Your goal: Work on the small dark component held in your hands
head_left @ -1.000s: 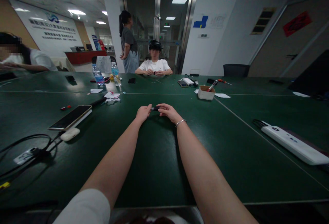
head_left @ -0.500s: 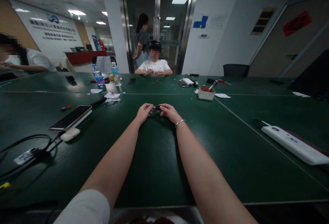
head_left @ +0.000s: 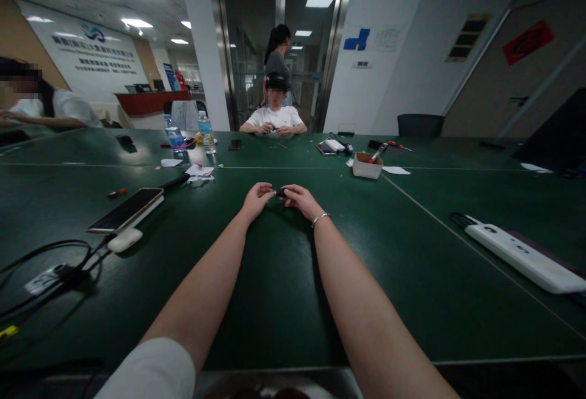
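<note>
Head-worn camera looks forward and down across the green table (head_left: 284, 301).

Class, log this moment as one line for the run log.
left hand: pinching small dark object | right hand: pinching same object | surface: green table | nearby: phone, cardboard box

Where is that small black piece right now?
In the head view, centre: the small black piece is pinched between left hand and right hand, over the green table.

A smartphone (head_left: 124, 208) is lying at centre left on the green table (head_left: 412, 234), while a white power strip (head_left: 522, 257) is resting at the right edge. A cardboard box (head_left: 367, 166) is sitting just right of centre, and a person (head_left: 273, 117) is sitting at upper centre.
</note>
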Motion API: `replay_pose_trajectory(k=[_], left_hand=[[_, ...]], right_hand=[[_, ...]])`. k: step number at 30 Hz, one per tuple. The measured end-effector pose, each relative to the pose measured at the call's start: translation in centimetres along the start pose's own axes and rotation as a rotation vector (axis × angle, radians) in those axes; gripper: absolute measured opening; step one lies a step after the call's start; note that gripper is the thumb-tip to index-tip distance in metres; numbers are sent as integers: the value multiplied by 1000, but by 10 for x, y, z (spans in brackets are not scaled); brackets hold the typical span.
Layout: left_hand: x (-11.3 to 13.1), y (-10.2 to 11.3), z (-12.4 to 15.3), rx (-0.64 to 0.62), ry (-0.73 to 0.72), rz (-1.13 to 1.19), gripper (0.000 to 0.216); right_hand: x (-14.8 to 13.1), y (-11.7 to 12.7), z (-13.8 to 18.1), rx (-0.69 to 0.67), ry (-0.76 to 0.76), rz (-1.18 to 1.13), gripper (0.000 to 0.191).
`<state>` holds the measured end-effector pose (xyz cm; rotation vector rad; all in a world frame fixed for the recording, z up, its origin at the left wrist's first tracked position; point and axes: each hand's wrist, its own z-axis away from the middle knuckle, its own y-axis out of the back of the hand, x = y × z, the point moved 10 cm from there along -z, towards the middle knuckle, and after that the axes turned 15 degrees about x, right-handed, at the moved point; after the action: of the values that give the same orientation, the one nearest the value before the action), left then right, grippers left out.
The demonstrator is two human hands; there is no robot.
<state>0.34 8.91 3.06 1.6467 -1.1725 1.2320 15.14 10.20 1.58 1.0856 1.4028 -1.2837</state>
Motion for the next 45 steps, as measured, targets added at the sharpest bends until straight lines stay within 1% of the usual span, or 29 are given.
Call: replay_pose_trajectory(k=[2, 3, 6, 10, 14, 17, 21, 25, 27, 29, 32, 35, 37, 39, 42, 45], left_hand=[[-7, -1, 0, -8, 51, -16, 31], [-8, -2, 0, -14, 52, -26, 30], [-3, -1, -1, -11, -4, -4, 31], [-8, -1, -1, -16, 48, -13, 30], [-5, 1, -3, -5, 12, 5, 32], [-11, 0, -2, -4, 75, 14, 33], [-5, 2, -2, 19, 31, 27, 32], [-10, 0, -3, -4, 54, 15, 31], [-7, 2, -4, 18, 7, 17, 30], [-7, 4, -5, 36, 5, 29, 32], [-13, 0, -4, -11, 68, 4, 33], [-7, 1, -4, -7, 16, 17, 33], [-8, 1, -5, -1, 27, 31, 33], [-13, -2, -5, -24, 53, 4, 32], [-9, -3, -5, -24, -10, -19, 28], [-10, -2, -4, -21, 10, -17, 27]], right_hand=[[0, 0, 0, 4, 1, -2, 22], [-1, 0, 1, 5, 2, -3, 22], [-1, 0, 1, 0, 8, -4, 22], [-1, 0, 1, 5, 13, 1, 23], [-1, -1, 1, 1, 8, 1, 23], [-2, 0, 1, 1, 10, -3, 23], [-1, 0, 0, 2, 16, -9, 23], [1, 1, -2, 8, 18, 2, 22], [1, 1, -3, 8, 20, 5, 22], [1, 1, -3, 4, 22, 7, 22], [2, 1, -4, 2, 28, 13, 24], [2, 2, -4, 0, 31, 13, 24], [2, 1, -4, -3, 32, 11, 25], [1, 1, -3, -2, 34, 14, 24], [1, 1, -2, 1, 34, 20, 24], [0, 0, -2, -3, 43, 25, 24]])
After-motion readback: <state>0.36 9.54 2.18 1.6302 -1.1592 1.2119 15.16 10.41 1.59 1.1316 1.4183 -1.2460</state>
